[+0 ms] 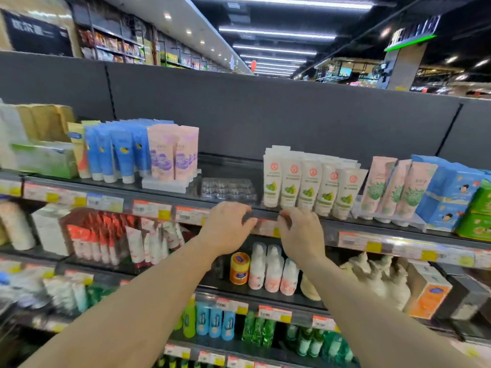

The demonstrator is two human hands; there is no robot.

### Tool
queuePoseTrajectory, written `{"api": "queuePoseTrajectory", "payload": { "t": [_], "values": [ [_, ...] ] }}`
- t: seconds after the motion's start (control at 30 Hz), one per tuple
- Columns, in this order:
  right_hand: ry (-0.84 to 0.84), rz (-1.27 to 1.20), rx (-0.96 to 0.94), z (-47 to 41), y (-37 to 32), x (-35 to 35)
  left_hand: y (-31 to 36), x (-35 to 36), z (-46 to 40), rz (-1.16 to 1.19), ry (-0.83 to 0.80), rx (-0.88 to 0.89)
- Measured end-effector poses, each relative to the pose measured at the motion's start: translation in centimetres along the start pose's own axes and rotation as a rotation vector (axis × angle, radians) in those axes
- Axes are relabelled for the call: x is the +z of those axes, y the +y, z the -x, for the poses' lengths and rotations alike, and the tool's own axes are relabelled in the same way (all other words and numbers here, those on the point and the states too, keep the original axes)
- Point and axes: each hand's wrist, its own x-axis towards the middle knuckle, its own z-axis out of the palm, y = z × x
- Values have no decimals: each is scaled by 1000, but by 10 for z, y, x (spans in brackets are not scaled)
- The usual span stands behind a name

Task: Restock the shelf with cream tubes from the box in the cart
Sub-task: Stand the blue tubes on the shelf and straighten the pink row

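My left hand (pixel 228 227) and my right hand (pixel 300 235) are both at the front edge of the top shelf (pixel 372 224). Their curled fingers and thumbs pinch the price label strip (pixel 265 226) between them. Neither hand holds a tube. Just behind the hands lies an empty clear plastic tray (pixel 228 188), in a gap in the row. White cream tubes with green leaves (pixel 310 189) stand right of the gap, and pink tubes with purple print (pixel 172 155) stand left of it. The cart and its box are out of view.
Blue tubes (pixel 117 152) stand left of the pink ones, with pink aloe tubes (pixel 390 184) and blue and green boxes (pixel 451 192) at the right. The lower shelves hold white pump bottles (pixel 273 269), an orange jar (pixel 240 268) and red-capped tubes (pixel 101 235).
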Motion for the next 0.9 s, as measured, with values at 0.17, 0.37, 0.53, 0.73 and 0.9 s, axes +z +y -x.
{"api": "queuePoseTrajectory", "payload": {
  "t": [0.17, 0.37, 0.53, 0.73, 0.9],
  "values": [
    [-324, 110, -162, 18, -122, 73, -115, -53, 68, -253, -123, -116],
    [-610, 130, -350, 74, -326, 173, -277, -160, 205, -348, -184, -399],
    [-736, 55, -472, 126, -483, 234, -379, -247, 317, -420, -189, -607],
    [-762, 17, -627, 175, -611, 289, -468, -294, 409, -480, -72, -839],
    [-837, -20, -686, 182, -672, 347, -531, -309, 441, -465, -95, -972]
  ]
}}
